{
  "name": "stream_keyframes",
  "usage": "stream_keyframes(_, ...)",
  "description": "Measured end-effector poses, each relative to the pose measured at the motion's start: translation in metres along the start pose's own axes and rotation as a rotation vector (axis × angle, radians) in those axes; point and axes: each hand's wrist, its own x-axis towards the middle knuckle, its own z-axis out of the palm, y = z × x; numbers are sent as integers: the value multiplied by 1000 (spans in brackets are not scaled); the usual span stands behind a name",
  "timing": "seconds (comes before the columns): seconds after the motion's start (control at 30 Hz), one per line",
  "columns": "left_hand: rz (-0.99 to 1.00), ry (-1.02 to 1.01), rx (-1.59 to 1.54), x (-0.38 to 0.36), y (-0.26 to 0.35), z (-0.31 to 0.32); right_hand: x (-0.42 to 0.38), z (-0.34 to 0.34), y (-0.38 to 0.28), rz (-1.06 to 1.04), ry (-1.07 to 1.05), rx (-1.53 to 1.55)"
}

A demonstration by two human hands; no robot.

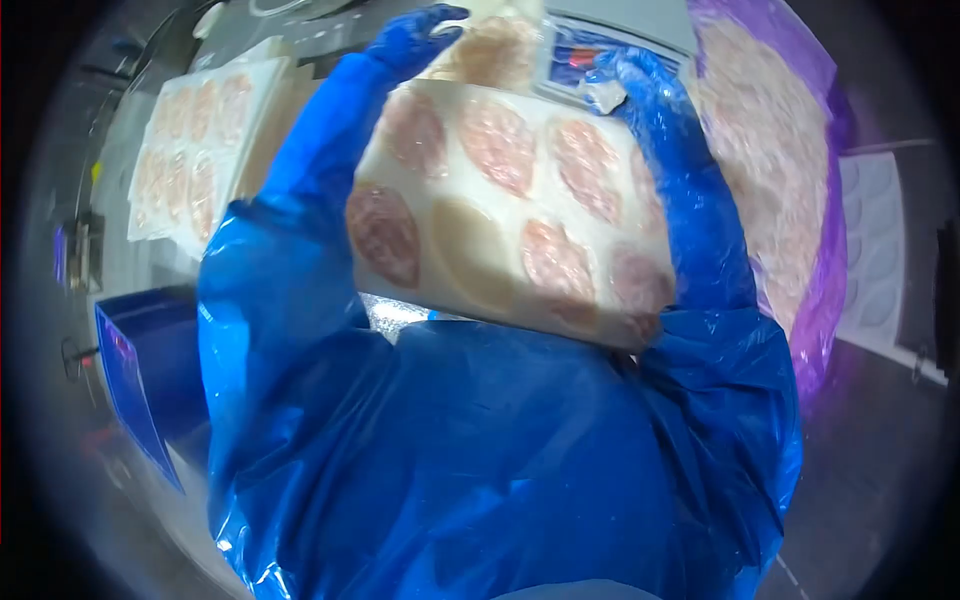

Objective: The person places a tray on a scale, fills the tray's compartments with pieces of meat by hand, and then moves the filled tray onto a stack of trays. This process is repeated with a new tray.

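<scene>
My left hand (412,42), in a blue glove, reaches to the far side with fingers apart and curved. It is beside a lump of pale ground meat (497,52) in a whitish holder. My right hand (645,80), also gloved and smeared with residue, is closed on a small pale piece (603,96) in front of a scale display (582,62). A white mould tray (455,185) with leaf-shaped hollows lies between my forearms. Several hollows hold pink ground meat (498,145); one hollow (472,250) in the near row has no meat. My right forearm hides the tray's right part.
On the right, a large mass of ground meat (765,150) lies on purple plastic film (822,230). Beyond it is another white mould tray (872,240). To the left are stacked white trays (250,150) with filled hollows, and a dark blue bin (150,350) nearer me.
</scene>
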Motion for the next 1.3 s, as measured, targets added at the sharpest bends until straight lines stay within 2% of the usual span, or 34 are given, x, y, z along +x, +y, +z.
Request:
stream_keyframes(0.07, 38, -20, -6, -16, 22, -7, -50, -3, -32, 245, -85, 693)
stream_keyframes(0.13, 67, -41, 3, -29, 52, -7, -111, -9, -29, 399, -70, 626)
stream_keyframes(0.23, 213, 38, -59, -48, 92, 13, -165, -14, -30, 414, 68, 436)
stream_keyframes(0.3, 205, -38, -217, -64, 127, 42, -168, -14, -46, 172, 91, -18)
stream_keyframes(0.33, 304, -153, -342, -71, 155, 50, -171, -11, -45, 172, 97, -16)
stream_keyframes(0.37, 466, -177, -292, -73, 169, 71, -171, -7, -40, 87, 120, -89)
stream_keyframes(0.4, 509, -164, -98, -82, 186, 89, -170, -3, -35, 1, 140, -163)
stream_keyframes(0.43, 388, -318, -404, -93, 198, 113, -169, 2, -30, -2, 141, -160)
stream_keyframes(0.47, 503, -327, 113, -100, 208, 128, -167, 8, -25, 14, 179, -249)
stream_keyframes(0.5, 482, -321, 175, -101, 199, 135, -166, 12, -21, 32, 216, -338)
stream_keyframes(0.53, 458, -317, 236, -98, 198, 134, -163, 15, -24, 36, 215, -336)
stream_keyframes(0.57, 459, -320, 238, -100, 199, 133, -157, 17, -28, 84, 262, -173)
stream_keyframes(0.6, 390, -213, 227, -102, 200, 131, -155, 17, -31, 131, 310, -10)
stream_keyframes(0.63, 317, -107, 214, -104, 205, 128, -166, 17, -20, 204, 246, 128)
stream_keyframes(0.67, 320, -109, 215, -107, 212, 130, -173, 15, -25, 204, 250, 129)
stream_keyframes(0.73, 349, -156, 96, -110, 230, 143, -197, 9, -43, 281, 189, 648)
stream_keyframes(0.8, 410, -208, 96, -102, 213, 163, -214, -8, -55, 272, 112, 623)
stream_keyframes(0.87, 373, -151, 277, -85, 204, 156, -235, -35, -58, 444, 61, 705)
stream_keyframes(0.93, 300, -172, 248, -76, 206, 144, -246, -53, -60, 436, 103, 625)
stream_keyframes(1.0, 211, 141, -88, -65, 221, 145, -255, -65, -58, 501, 265, 616)
stream_keyframes(1.07, 258, 216, -165, -50, 254, 170, -253, -69, -48, 472, 336, 562)
stream_keyframes(1.13, 413, -14, 70, -63, 259, 200, -261, -84, -30, 402, 404, 608)
stream_keyframes(1.2, 370, -116, 144, -70, 243, 200, -269, -107, -11, 343, 417, 471)
stream_keyframes(1.3, 318, -135, 174, -72, 260, 176, -296, -142, 48, 482, 501, 401)
